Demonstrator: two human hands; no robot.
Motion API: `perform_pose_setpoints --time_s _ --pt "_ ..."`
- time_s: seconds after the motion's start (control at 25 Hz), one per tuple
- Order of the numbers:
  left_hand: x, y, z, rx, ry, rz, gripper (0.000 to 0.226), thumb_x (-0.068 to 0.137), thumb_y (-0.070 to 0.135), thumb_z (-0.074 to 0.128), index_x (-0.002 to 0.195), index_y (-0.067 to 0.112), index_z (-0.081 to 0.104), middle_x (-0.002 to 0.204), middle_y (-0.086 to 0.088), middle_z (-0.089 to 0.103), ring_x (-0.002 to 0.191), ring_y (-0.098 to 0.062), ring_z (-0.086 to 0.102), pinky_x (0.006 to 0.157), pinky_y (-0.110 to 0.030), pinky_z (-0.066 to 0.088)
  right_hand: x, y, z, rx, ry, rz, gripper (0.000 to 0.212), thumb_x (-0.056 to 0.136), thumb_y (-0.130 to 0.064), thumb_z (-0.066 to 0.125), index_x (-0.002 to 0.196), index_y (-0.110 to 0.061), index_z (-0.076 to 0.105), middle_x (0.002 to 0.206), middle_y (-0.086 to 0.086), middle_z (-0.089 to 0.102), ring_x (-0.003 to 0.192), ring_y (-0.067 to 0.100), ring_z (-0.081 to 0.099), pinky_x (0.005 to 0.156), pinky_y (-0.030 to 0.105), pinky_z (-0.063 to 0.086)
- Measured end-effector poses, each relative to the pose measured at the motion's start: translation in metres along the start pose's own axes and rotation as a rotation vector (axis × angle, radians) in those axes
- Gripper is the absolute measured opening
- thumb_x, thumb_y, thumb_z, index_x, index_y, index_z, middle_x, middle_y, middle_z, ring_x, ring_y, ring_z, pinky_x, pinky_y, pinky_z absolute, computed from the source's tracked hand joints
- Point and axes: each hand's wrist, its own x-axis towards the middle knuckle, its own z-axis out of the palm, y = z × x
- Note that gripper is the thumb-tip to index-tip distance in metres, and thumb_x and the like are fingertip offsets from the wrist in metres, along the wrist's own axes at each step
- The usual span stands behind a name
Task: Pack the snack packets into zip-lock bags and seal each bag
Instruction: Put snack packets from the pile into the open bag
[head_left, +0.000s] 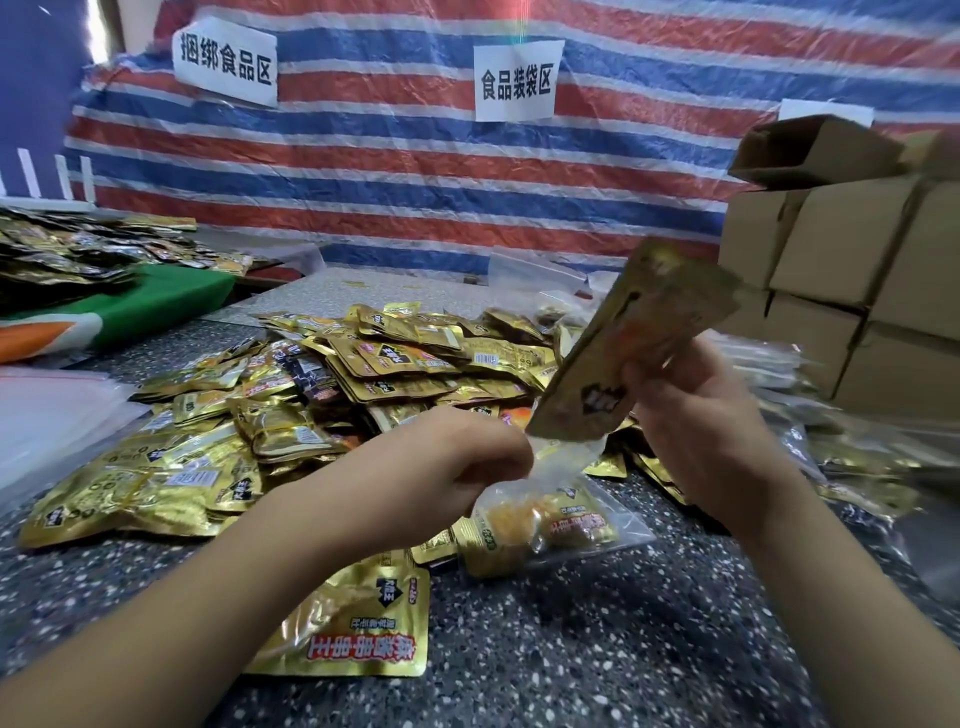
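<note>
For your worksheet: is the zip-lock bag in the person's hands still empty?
No, the zip-lock bag already holds gold snack packets.

cardboard boxes (852, 270) stacked right; striped tarp (415, 171) behind, bearing paper signs (514, 80); green cloth (156, 301) left.

Two hands are in view, the left hand (467, 457) and the right hand (696, 415). One gold packet (631, 343) is held up, and one zip-lock bag (550, 509) has at least two packets inside. One separate packet (358, 623) lies near. The heap of packets (322, 395) is too many to count. Two paper signs (224, 60) are fully visible on the tarp.
</note>
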Motion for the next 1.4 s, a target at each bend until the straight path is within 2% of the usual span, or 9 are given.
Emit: perform_pose_setpoints --time_s 0.12,0.32,0.44,0.56,0.76,0.96,1.16,1.28,1.4 --pt "-0.001 -0.002 -0.002 -0.043 0.005 -0.057 0.017 0.091 0.008 0.060 0.100 0.018 0.069 0.096 0.008 0.070 0.089 -0.003 0.060 0.076 -0.025 0.048 -0.003 0.002 -0.006 -0.221 -0.039 0.045 0.025 0.083 -0.008 0.066 0.107 -0.009 0.066 0.107 0.003 0.073 0.105 0.020 0.067 0.086 0.029 0.054" --pt "-0.001 -0.004 -0.003 -0.041 0.064 -0.117 0.016 0.093 0.009 0.060 0.097 0.023 0.069 0.087 0.016 0.066 0.082 0.004 0.059 0.068 -0.014 0.046 0.000 0.000 -0.010 -0.067 -0.052 0.049 0.021 0.083 -0.006 0.065 0.104 -0.005 0.067 0.107 0.008 0.072 0.112 0.028 0.063 0.102 0.040 0.049" --pt "-0.001 -0.003 -0.004 -0.006 0.083 -0.087 0.011 0.095 0.017 0.060 0.098 0.023 0.069 0.084 0.019 0.064 0.080 0.003 0.057 0.068 -0.017 0.045 -0.006 0.006 -0.010 -0.410 -0.142 0.175 0.025 0.083 -0.005 0.065 0.108 -0.001 0.065 0.102 0.005 0.075 0.100 0.017 0.070 0.084 0.025 0.055" --pt "-0.002 -0.006 -0.007 0.050 0.103 -0.092 0.011 0.096 0.022 0.058 0.100 0.023 0.068 0.080 0.023 0.060 0.076 0.005 0.056 0.068 -0.020 0.046 -0.008 0.005 -0.009 -0.345 -0.091 0.248 0.030 0.080 -0.004 0.063 0.110 -0.001 0.063 0.106 0.008 0.075 0.102 0.020 0.070 0.087 0.029 0.056" --pt "-0.002 -0.008 -0.008 0.044 0.147 -0.093 0.012 0.097 0.023 0.057 0.102 0.022 0.069 0.092 0.013 0.068 0.085 -0.005 0.059 0.076 -0.032 0.051 -0.006 -0.010 -0.004 -0.709 -0.213 0.157 0.036 0.087 0.006 0.066 0.105 -0.025 0.066 0.103 -0.015 0.074 0.097 0.001 0.068 0.080 0.013 0.050" --pt "0.000 -0.012 -0.005 -0.080 0.273 -0.134 0.008 0.093 0.016 0.064 0.094 0.019 0.071 0.078 0.021 0.065 0.066 0.006 0.060 0.062 -0.016 0.047 -0.007 -0.023 0.007 -0.842 -0.308 0.188 0.059 0.084 0.014 0.058 0.107 -0.040 0.066 0.102 -0.017 0.072 0.094 -0.001 0.067 0.074 0.014 0.054" --pt "0.000 -0.012 -0.003 -0.252 0.340 -0.154 0.011 0.088 0.013 0.071 0.086 0.023 0.070 0.077 0.010 0.069 0.048 -0.012 0.064 0.051 -0.031 0.055 -0.010 -0.026 0.009 -0.773 -0.359 0.284 0.031 0.097 -0.011 0.060 0.108 -0.039 0.065 0.102 -0.014 0.071 0.096 0.004 0.068 0.077 0.021 0.056" --pt "0.001 -0.011 -0.004 -0.280 0.344 -0.164 0.019 0.090 0.011 0.068 0.086 0.030 0.065 0.078 0.010 0.069 0.050 -0.013 0.065 0.048 -0.032 0.055 -0.009 -0.027 0.012 -0.928 -0.266 0.223 0.025 0.100 -0.039 0.042 0.100 -0.032 0.066 0.095 -0.020 0.069 0.086 0.002 0.064 0.069 0.015 0.049" --pt "0.001 -0.012 -0.003 -0.328 0.350 -0.203 0.021 0.092 0.012 0.063 0.095 0.031 0.055 0.082 0.010 0.072 0.056 -0.015 0.068 0.051 -0.040 0.057 -0.009 -0.021 0.023 -1.010 -0.154 0.096 0.023 0.102 -0.028 0.044 0.092 -0.034 0.064 0.090 -0.030 0.066 0.082 -0.004 0.061 0.062 0.012 0.044"
